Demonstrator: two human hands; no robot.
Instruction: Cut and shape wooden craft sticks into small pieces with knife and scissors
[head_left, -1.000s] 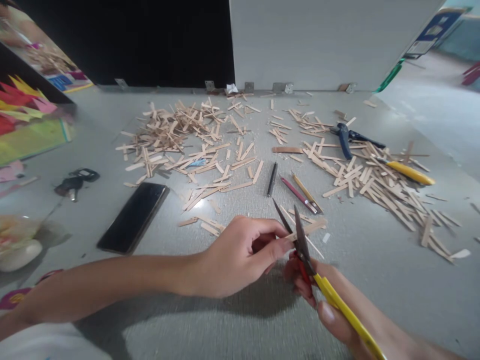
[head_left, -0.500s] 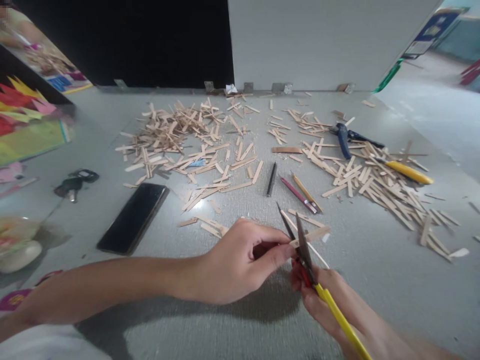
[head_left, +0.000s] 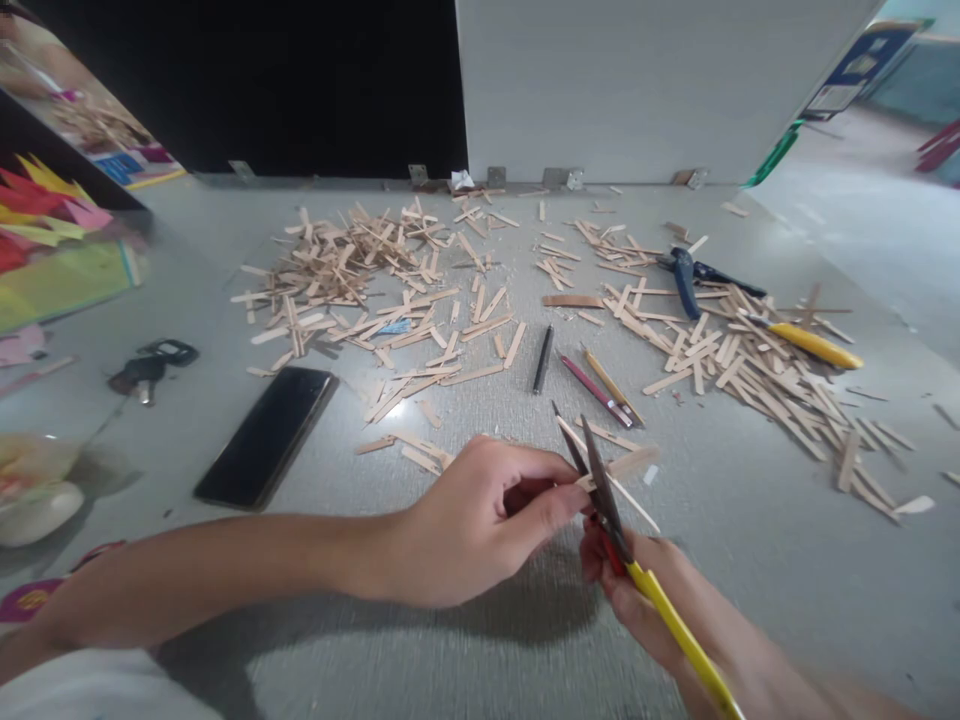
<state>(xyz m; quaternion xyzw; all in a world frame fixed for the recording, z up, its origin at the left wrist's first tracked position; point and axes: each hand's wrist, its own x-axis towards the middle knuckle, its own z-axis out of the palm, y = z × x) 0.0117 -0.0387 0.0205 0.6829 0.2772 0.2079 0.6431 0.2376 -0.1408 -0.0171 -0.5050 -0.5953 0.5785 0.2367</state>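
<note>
Between thumb and fingers, my left hand (head_left: 495, 525) pinches one end of a flat wooden craft stick (head_left: 634, 461), which points right. My right hand (head_left: 652, 590) grips a pair of scissors (head_left: 611, 505) with yellow and red handles. The scissor blades cross the stick close to my left fingertips and stand slightly apart. A thin pale stick (head_left: 636, 503) lies under the blades. Just beyond them are a maroon pencil (head_left: 596, 390), a yellow pencil (head_left: 613, 385) and a black pencil (head_left: 544, 360).
Cut stick pieces (head_left: 345, 250) form a pile at the back left, with longer sticks (head_left: 780, 385) on the right. Blue-handled pliers (head_left: 684, 283) and a yellow-handled tool (head_left: 814, 345) rest there. A phone (head_left: 266, 437) and keys (head_left: 150, 370) lie left. An upright panel (head_left: 637, 90) bounds the back.
The scissor blades have drawn closer together across the craft stick. My left hand has barely moved.
</note>
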